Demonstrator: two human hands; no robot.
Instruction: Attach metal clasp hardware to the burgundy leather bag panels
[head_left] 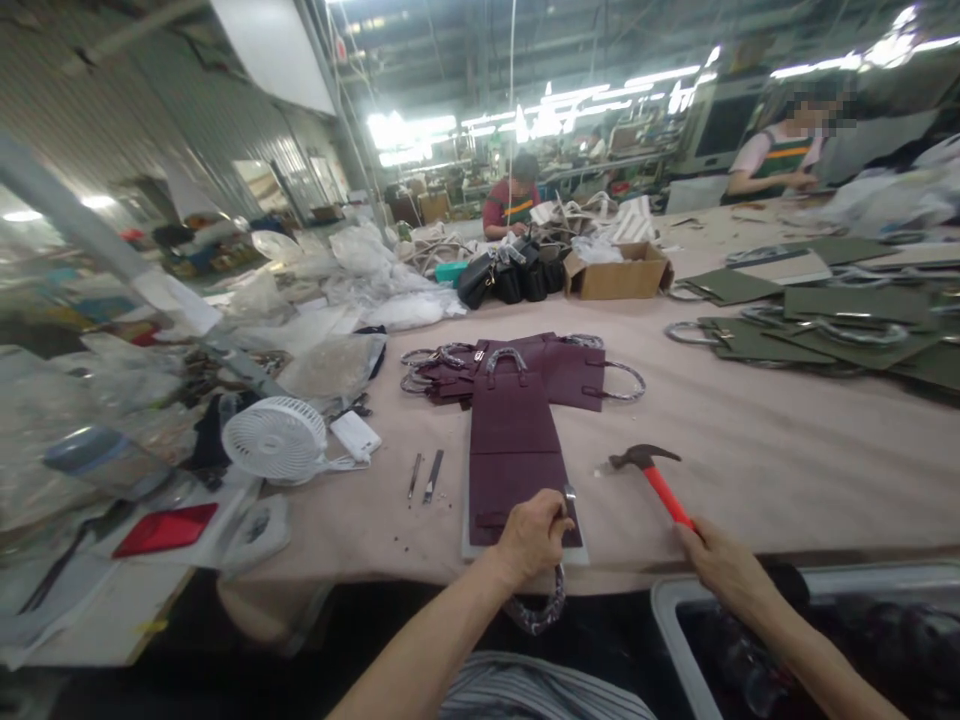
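Observation:
A long maroon leather bag panel (514, 440) lies on a pale board at the table's near edge, with a wrapped handle (541, 612) hanging over that edge. My left hand (534, 530) is closed on the panel's near end, its fingers pinched beside a small shiny metal piece (569, 493). Whatever is between the fingertips is too small to make out. To the right, my right hand (709, 548) grips the orange handle of a claw hammer (664, 490), whose dark head is over the table right of the panel. More maroon panels (574, 375) with wrapped handles lie behind.
Two slim tools (433, 476) lie left of the panel. Farther left are a white fan (275, 439), a red pouch (166, 529) and plastic bags. Green panels (810, 330) cover the right back; a cardboard box (619, 275) and black bags stand behind. Two people work beyond.

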